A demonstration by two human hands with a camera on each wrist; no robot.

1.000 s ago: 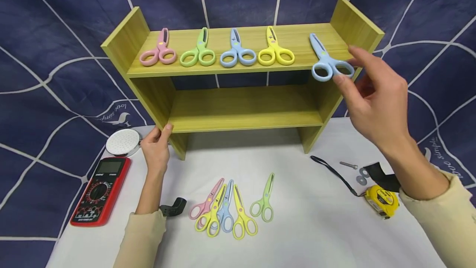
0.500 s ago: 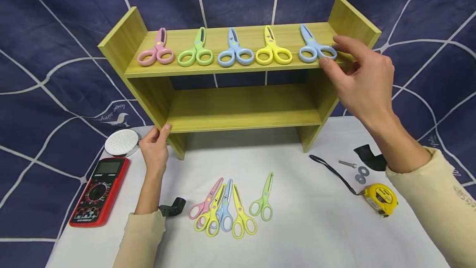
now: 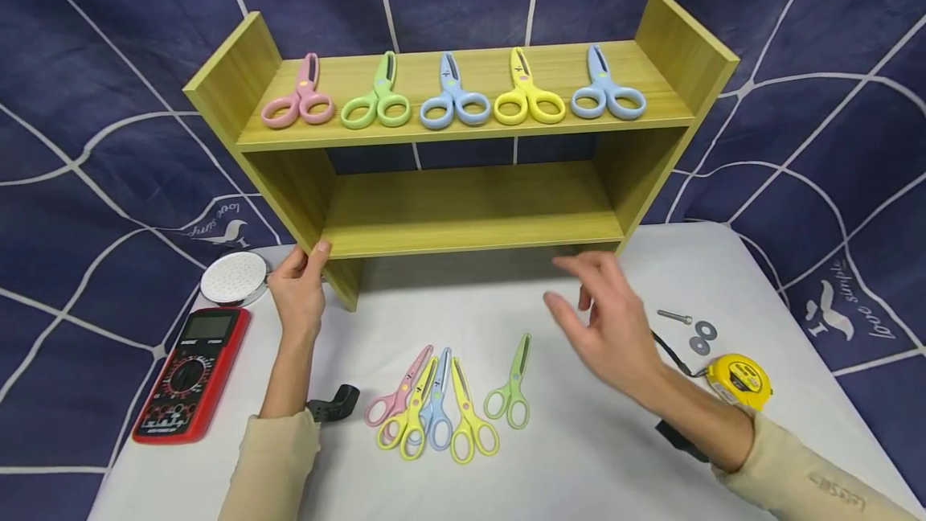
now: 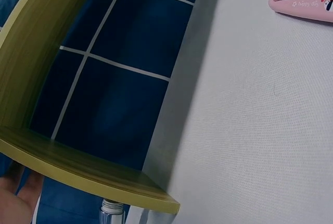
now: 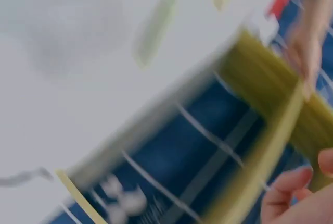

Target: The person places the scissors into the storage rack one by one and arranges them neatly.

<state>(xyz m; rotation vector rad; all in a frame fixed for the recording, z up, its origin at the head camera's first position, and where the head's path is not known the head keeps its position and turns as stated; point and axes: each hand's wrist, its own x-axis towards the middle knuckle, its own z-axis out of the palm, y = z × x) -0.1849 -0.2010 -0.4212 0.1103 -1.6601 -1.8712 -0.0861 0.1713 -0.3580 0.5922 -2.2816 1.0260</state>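
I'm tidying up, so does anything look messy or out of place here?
The top-shelf scissors sit in a neat row, but four pairs on the table lie overlapped in a heap, with a green pair apart beside them.

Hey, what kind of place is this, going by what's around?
Probably a staged tabletop setup, not a home: a blue sheet as backdrop, a small wooden shelf with scissors, and a multimeter beside a tape measure.

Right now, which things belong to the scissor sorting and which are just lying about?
In the job: shelf, five scissors on its top board, five scissors on the table, left hand, right hand.

Lying about: multimeter, tape measure, bolt, washers, white disc, black clip.
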